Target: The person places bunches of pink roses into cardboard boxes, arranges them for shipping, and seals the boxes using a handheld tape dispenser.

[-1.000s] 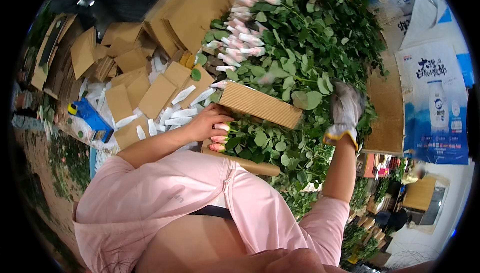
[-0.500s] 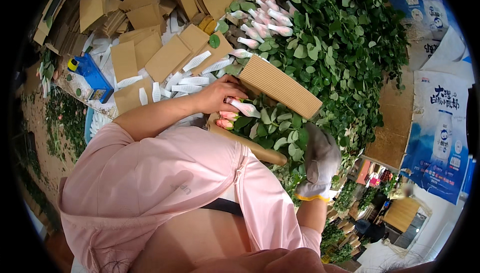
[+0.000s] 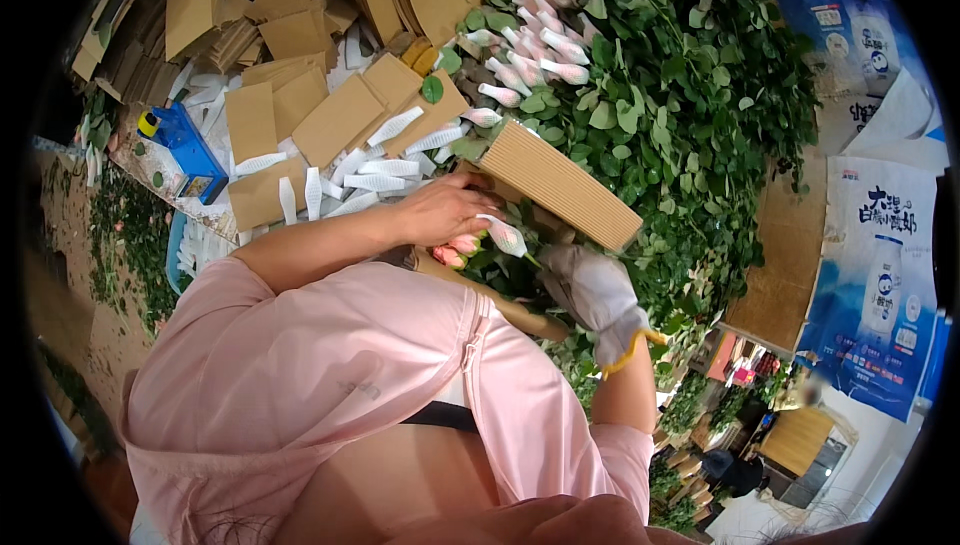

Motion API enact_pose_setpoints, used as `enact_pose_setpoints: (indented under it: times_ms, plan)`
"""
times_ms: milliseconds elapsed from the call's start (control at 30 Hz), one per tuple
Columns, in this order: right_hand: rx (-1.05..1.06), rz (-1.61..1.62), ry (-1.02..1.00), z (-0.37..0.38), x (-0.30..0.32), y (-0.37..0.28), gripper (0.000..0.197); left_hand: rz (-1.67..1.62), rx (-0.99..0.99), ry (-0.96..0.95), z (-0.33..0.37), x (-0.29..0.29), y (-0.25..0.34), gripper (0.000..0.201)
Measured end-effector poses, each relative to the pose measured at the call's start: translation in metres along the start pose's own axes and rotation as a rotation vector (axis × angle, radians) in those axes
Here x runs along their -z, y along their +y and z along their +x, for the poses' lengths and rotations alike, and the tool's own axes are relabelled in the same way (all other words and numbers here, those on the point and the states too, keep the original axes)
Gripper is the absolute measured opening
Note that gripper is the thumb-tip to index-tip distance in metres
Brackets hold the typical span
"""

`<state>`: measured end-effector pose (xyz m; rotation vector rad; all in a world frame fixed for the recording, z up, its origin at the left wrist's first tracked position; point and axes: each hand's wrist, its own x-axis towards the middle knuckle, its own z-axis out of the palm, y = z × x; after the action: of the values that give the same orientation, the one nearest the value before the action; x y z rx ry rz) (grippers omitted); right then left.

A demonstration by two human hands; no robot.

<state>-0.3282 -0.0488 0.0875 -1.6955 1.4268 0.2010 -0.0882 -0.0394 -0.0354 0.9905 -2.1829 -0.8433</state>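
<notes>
We see left hand (image 3: 445,210) bare, fingers curled around pink rose buds (image 3: 455,245), gripping them at heads. One netted bud (image 3: 507,237) sticks out just right of left fingertips. Right hand (image 3: 595,290) in white glove, closed on leafy stems (image 3: 520,280) between both hands. Corrugated cardboard sheet (image 3: 560,185) lies just above hands, touching bunch. Beyond it, heap of netted roses (image 3: 560,45) with green foliage. White foam nets (image 3: 370,170) scattered left of left hand.

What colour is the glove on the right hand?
White-grey, with a yellow cuff edge; the glove shows best in the head view.
</notes>
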Motion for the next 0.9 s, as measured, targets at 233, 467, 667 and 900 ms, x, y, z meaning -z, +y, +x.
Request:
enact_pose_setpoints:
  times_ms: [233,467,667,900]
  plan:
    - [0.268,-0.388,-0.101,-0.045,0.06,-0.014,0.018,0.064,0.027,-0.024,-0.003,0.001,0.0,0.029]
    - [0.36,-0.62,0.37,-0.008,0.006,-0.031,0.042,0.294,-0.12,0.134,-0.01,0.019,0.011,0.032]
    - [0.549,-0.969,0.465,0.031,-0.027,-0.007,0.056,0.324,0.28,0.113,-0.036,0.053,0.007,0.031]
    - [0.355,-0.987,0.215,0.03,-0.026,-0.014,0.059,0.2,-0.026,0.24,-0.026,0.063,0.026,0.033]
